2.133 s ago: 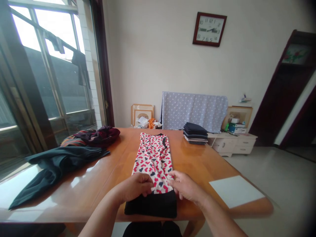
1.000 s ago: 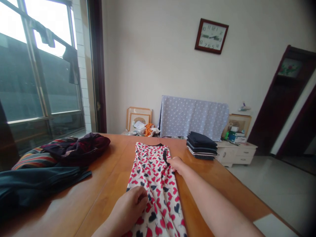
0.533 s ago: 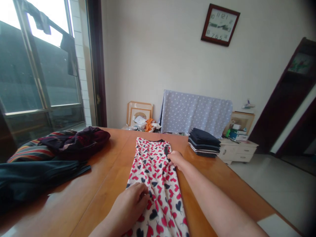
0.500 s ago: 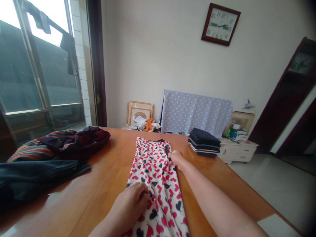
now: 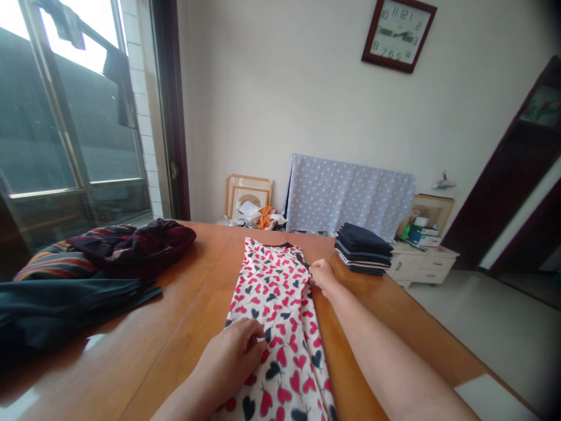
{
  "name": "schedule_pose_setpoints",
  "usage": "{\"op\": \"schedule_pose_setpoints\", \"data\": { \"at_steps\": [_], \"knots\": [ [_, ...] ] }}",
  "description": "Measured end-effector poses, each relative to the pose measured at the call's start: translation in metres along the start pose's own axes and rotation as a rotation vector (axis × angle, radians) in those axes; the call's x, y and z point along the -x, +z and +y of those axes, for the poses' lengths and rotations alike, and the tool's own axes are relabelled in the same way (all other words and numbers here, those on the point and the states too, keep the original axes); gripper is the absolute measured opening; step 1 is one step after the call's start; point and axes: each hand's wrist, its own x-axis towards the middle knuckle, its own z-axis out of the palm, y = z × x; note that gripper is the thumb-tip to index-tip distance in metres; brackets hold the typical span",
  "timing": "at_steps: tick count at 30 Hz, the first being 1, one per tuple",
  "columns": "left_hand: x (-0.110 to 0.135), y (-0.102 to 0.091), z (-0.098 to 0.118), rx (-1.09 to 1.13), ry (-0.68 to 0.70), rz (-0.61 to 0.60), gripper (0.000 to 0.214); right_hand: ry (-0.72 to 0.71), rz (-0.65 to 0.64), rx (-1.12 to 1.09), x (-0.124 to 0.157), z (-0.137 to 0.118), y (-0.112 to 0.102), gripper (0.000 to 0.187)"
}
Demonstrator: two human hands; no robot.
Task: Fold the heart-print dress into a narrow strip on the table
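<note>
A long white dress (image 5: 280,327) printed with red and dark hearts lies lengthwise on the wooden table (image 5: 184,327). Its dark neck trim is at the far end. My right hand (image 5: 322,276) pinches the dress's right edge near the top, by a dark band. On the left side, lower down, my left hand (image 5: 239,348) rests on the cloth, its fingers loosely bent and the thumb apart. The near end of the dress runs out of view.
A stack of folded dark clothes (image 5: 363,248) stands at the right back. At left lie dark trousers (image 5: 65,310) and a striped and maroon heap of clothes (image 5: 131,248). Behind the table hang a dotted grey cloth (image 5: 350,193) and a wall clock (image 5: 400,35).
My right hand has moved slightly right, drawing the dress's upper right edge outward. The cloth lies flatter in the middle, with a fold along its right side. My left hand stays nearly in place.
</note>
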Motion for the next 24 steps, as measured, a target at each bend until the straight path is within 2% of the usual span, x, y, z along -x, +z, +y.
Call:
{"op": "schedule_pose_setpoints", "data": {
  "at_steps": [5, 9, 19, 24],
  "knots": [
    [0.0, 0.001, 0.001, 0.01, -0.019, -0.012, 0.014, -0.038, 0.074, 0.16, -0.003, 0.016, 0.0, 0.019],
    [-0.001, 0.003, 0.0, 0.009, -0.015, -0.019, 0.014, -0.085, 0.083, 0.245, -0.011, 0.024, 0.005, 0.022],
    [-0.001, 0.003, 0.0, -0.006, -0.002, -0.013, 0.015, -0.112, 0.093, 0.247, -0.019, 0.029, 0.006, 0.028],
    [-0.001, 0.005, -0.002, -0.014, -0.016, -0.018, 0.013, -0.117, 0.073, 0.284, -0.024, 0.027, 0.003, 0.011]
  ]
}}
